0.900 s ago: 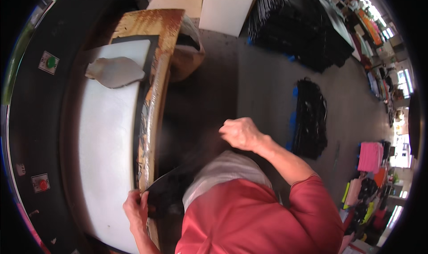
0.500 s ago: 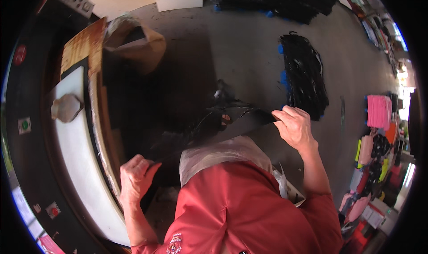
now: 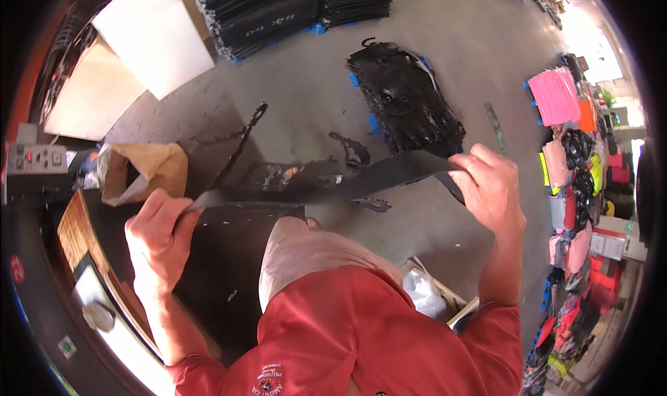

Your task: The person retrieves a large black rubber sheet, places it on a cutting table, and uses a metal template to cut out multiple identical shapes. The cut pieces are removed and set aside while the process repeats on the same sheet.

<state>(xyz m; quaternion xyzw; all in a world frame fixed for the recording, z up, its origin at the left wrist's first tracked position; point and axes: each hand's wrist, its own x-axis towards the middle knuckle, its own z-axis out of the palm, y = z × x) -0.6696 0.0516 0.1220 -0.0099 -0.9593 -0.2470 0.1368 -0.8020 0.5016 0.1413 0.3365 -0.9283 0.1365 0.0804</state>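
Note:
A long strip of black sheet material (image 3: 313, 190) stretches in front of my body, with ragged cut-out edges dangling around it. Its left end is pinched in my left hand (image 3: 156, 236), thumb against curled fingers. At the other end, my right hand (image 3: 490, 187) grips it between thumb and fingers, a little higher than the left. Beyond the right part of the strip a heap of black cut sheets (image 3: 406, 97) lies on the floor, with blue pieces showing at its side.
At left are a machine with a white board (image 3: 118, 326), a control box (image 3: 36, 158) and a brown paper sack (image 3: 149, 170). Stacked black sheets (image 3: 271, 21) stand far off. Bundled coloured material (image 3: 556, 97) lines the right. A box with clear plastic (image 3: 424, 292) is beside my right hip.
My body has turned to the right, away from the machine. Both hands have risen, the left most, and the black strip is now spread nearly level between them.

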